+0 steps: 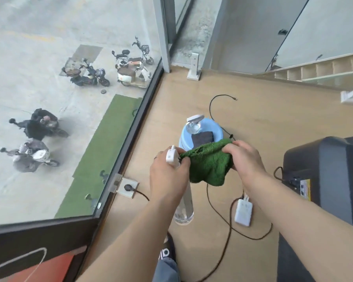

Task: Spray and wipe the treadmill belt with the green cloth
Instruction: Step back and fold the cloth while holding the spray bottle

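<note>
Both my hands were up in front of me, over the wood floor (253,123) near the window wall. Left hand (168,174) had its fingers curled round the neck of the clear spray bottle (184,208), just under the white trigger head (171,154); the bottle hung down below the fist, its base pointing at the floor. The same hand's fingertips also pinched the left corner of the green cloth (209,163). Right hand (244,157) gripped the cloth's right upper edge, fingers folded over the fabric. The cloth was stretched between the two hands, with its lower part drooping loose.

Treadmill (324,169) sat at the right edge of the view, dark grey hood with a yellow warning label on its near face. I couldn't see the belt itself from this angle. The cloth was not touching the machine, a clear gap of floor between them.

On the floor behind the cloth: a blue bucket (202,129) with a second spray bottle (194,125) and a dark folded cloth (203,137) on top. A white adapter (243,212) lay below my right wrist, black cables (218,212) looping round it. Floor socket (126,188) by the window frame had a plug in it. Through the glass, parked scooters (90,75) on concrete below.
</note>
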